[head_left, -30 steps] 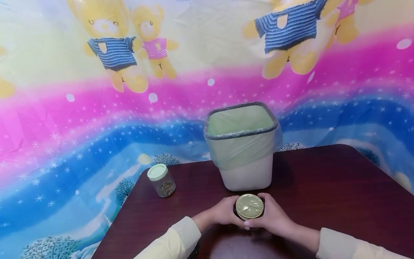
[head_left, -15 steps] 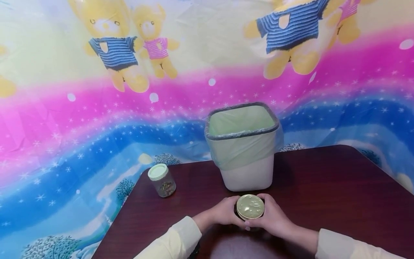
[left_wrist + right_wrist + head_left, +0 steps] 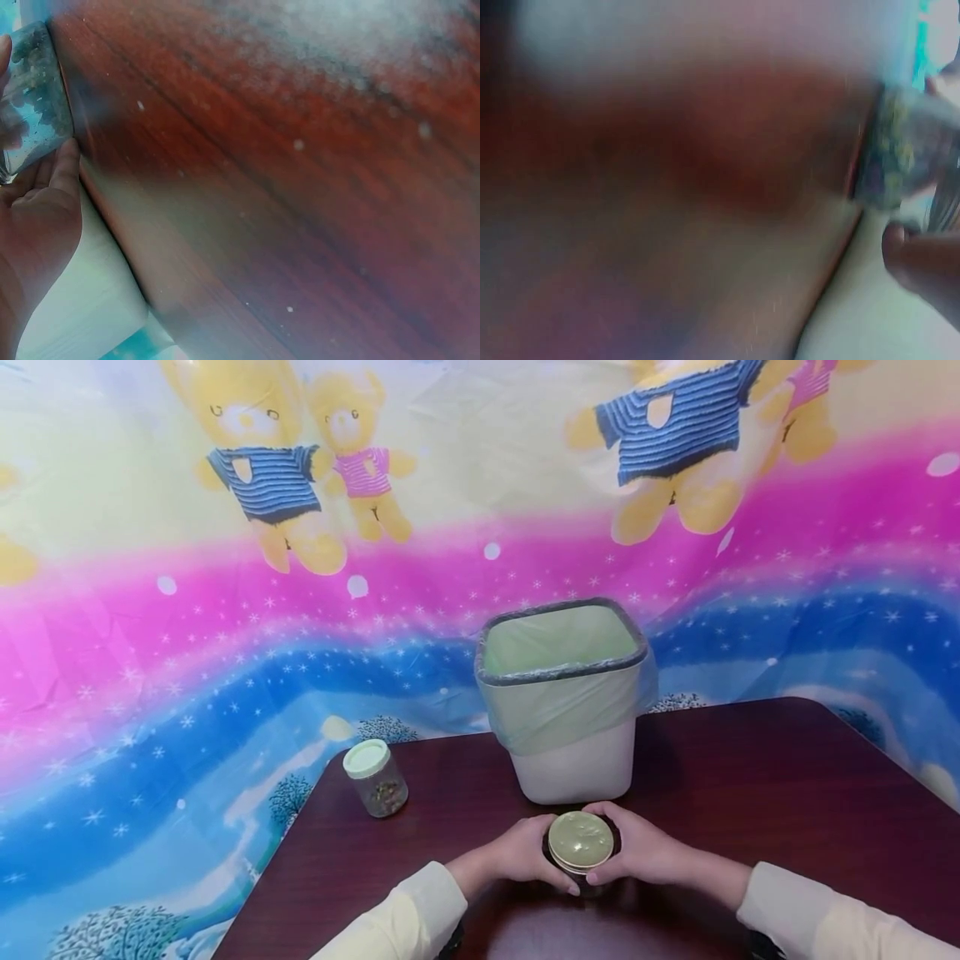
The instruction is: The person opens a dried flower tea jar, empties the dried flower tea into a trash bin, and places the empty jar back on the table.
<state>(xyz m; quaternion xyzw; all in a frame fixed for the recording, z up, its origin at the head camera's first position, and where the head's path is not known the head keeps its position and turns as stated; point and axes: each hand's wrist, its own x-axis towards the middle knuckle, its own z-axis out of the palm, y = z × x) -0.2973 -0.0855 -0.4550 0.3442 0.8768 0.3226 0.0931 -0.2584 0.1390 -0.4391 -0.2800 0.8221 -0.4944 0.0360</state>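
A clear jar with a shiny gold lid (image 3: 581,839) stands on the table between both hands. My left hand (image 3: 521,853) grips its left side, the thumb across the front. From the right, my right hand (image 3: 637,850) curls round the jar, its thumb at the front near the left thumb. In the left wrist view, the jar (image 3: 46,90) shows dark pieces through its wall, with the left hand (image 3: 37,217) against it. The right wrist view is blurred; there the jar (image 3: 892,161) holds greenish pieces, and part of the right hand (image 3: 930,262) is near it.
Behind the hands stands a white bin (image 3: 573,768) lined with a thin bag. A second clear jar (image 3: 382,789) with a pale green lid and small pieces inside stands at the left. The dark red table (image 3: 765,785) meets a printed bear cloth (image 3: 435,577) at the back.
My right hand has shifted its hold round the jar; its thumb has moved right, away from the left thumb, and the wrist has turned. My left hand and the jar have stayed in place.
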